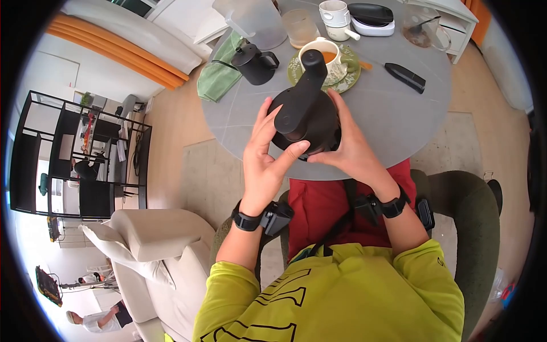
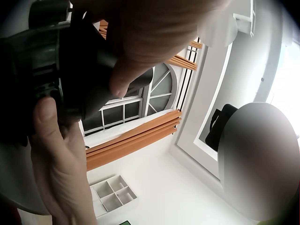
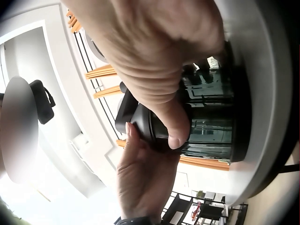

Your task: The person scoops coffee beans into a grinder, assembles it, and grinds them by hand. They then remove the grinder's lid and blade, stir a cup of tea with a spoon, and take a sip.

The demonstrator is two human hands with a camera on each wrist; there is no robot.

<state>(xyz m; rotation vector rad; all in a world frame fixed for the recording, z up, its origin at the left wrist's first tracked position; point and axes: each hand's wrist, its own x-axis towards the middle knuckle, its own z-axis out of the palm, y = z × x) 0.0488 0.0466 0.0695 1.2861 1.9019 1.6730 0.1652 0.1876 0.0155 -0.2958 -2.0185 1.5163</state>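
Note:
Both hands hold a black hand-crank coffee grinder near the front edge of the round grey table. It has a crank arm across its top, pointing away from the body. My left hand curls round its left side, thumb at the near rim. From the right, my right hand grips it, thumb toward the other thumb. In the right wrist view, the grinder's dark see-through body shows below the right hand, its black base at the tabletop. The left hand grips the upper part.
Beyond the grinder, a cup of orange-brown drink stands on a green patterned saucer. A black moka pot and green cloth are left. A black elongated object lies right. A pitcher and scale stand farther back.

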